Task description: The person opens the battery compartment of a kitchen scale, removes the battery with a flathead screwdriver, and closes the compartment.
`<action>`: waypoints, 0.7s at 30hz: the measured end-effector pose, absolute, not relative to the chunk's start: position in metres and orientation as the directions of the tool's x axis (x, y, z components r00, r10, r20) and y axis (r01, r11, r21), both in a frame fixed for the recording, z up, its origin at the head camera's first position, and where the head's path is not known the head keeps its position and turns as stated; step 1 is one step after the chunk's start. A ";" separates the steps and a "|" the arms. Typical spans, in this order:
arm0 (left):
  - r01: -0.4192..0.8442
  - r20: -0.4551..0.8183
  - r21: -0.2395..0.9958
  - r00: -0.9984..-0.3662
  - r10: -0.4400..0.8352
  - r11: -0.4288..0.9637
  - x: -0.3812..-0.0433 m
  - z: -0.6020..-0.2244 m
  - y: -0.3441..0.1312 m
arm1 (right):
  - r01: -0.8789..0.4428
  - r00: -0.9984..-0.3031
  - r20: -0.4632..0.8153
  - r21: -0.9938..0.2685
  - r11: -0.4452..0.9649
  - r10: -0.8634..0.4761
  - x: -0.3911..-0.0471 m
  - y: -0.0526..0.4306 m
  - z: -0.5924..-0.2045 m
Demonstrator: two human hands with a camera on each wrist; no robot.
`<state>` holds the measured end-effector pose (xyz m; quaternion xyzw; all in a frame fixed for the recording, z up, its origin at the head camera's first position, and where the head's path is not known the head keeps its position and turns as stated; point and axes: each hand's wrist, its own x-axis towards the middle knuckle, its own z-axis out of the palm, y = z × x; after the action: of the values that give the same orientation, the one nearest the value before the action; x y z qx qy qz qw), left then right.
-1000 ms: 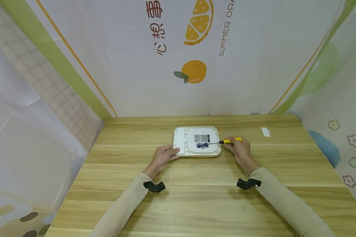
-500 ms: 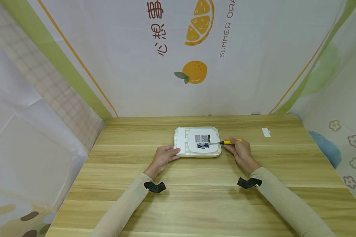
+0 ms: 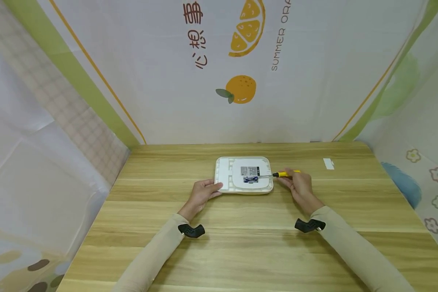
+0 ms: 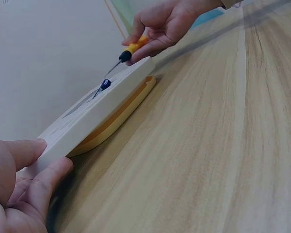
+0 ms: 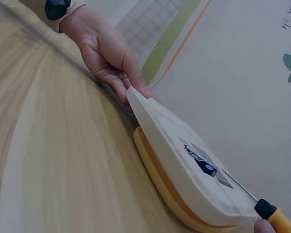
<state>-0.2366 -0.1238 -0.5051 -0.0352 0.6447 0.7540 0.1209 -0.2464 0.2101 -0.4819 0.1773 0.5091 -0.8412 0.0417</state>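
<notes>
A white device (image 3: 224, 174) with rounded corners lies back up on the table, its yellow underside (image 4: 119, 119) showing below. Dark blue batteries (image 3: 250, 179) sit in the open compartment in its back; in the right wrist view one battery (image 5: 200, 161) appears tilted, its near end raised. My left hand (image 3: 202, 192) pinches the device's left front corner, thumb on top and fingers beneath. My right hand (image 3: 297, 185) holds a screwdriver (image 3: 285, 174) by its yellow handle. The thin metal shaft points left, with its tip close to the batteries; whether they touch is unclear.
A small white cover (image 3: 328, 164) lies on the wooden table (image 3: 241, 251) to the right, beyond my right hand. A printed cloth (image 3: 168, 101) hangs behind the table's back edge. More cloth hangs at both sides.
My right hand and the screwdriver have shifted slightly to the right, away from the batteries. The left hand keeps its hold on the device. The whole head view has drifted a little.
</notes>
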 end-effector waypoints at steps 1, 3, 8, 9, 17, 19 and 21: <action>-0.226 -0.207 0.964 -0.969 0.138 -0.139 -0.236 -0.505 -0.124 | 0.234 -0.938 -0.324 -0.856 -0.460 0.126 -0.246 0.211 -0.480; -0.222 -0.203 0.965 -0.969 0.138 -0.140 -0.236 -0.505 -0.123 | 0.197 -0.947 -0.278 -0.897 -0.396 0.159 -0.246 0.211 -0.476; -0.221 -0.203 0.964 -0.971 0.130 -0.145 -0.236 -0.504 -0.123 | 0.088 -0.973 -0.116 -0.985 -0.148 0.200 -0.244 0.207 -0.463; -0.222 -0.204 0.964 -0.971 0.128 -0.145 -0.236 -0.504 -0.123 | 0.059 -0.978 -0.074 -0.995 -0.081 0.194 -0.242 0.206 -0.460; -0.237 -0.221 0.962 -0.967 0.124 -0.135 -0.237 -0.505 -0.124 | -0.067 -0.980 0.112 -0.963 0.262 0.162 -0.233 0.193 -0.452; -0.238 -0.222 0.962 -0.967 0.127 -0.134 -0.238 -0.506 -0.124 | -0.059 -0.981 0.104 -0.964 0.260 0.163 -0.233 0.190 -0.453; -0.235 -0.218 0.963 -0.967 0.133 -0.134 -0.237 -0.506 -0.124 | -0.053 -0.981 0.098 -0.964 0.262 0.165 -0.232 0.189 -0.455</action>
<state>-0.2374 -0.1235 -0.5065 -0.0398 0.6465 0.7520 0.1224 -0.2323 0.1886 -0.4554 0.0355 0.7892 -0.6066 -0.0896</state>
